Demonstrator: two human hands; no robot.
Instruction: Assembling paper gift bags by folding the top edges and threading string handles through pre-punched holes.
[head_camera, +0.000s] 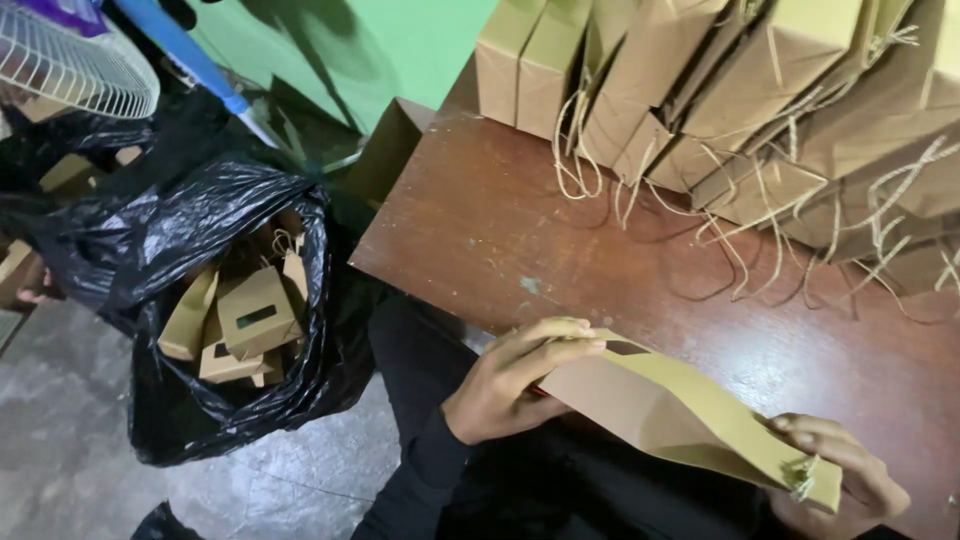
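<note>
Above the lap at the wooden bench (600, 260) edge, the left hand (505, 385) pinches the flat brown paper bag (680, 415) at one end while the right hand (840, 475) grips its twine-handled end, fingers closed, keeping it taut.

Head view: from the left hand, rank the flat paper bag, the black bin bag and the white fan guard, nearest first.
1. Flat paper bag: held in the left hand, at its right.
2. Black bin bag: on the floor, to its left.
3. White fan guard: top-left corner, farthest.
</note>
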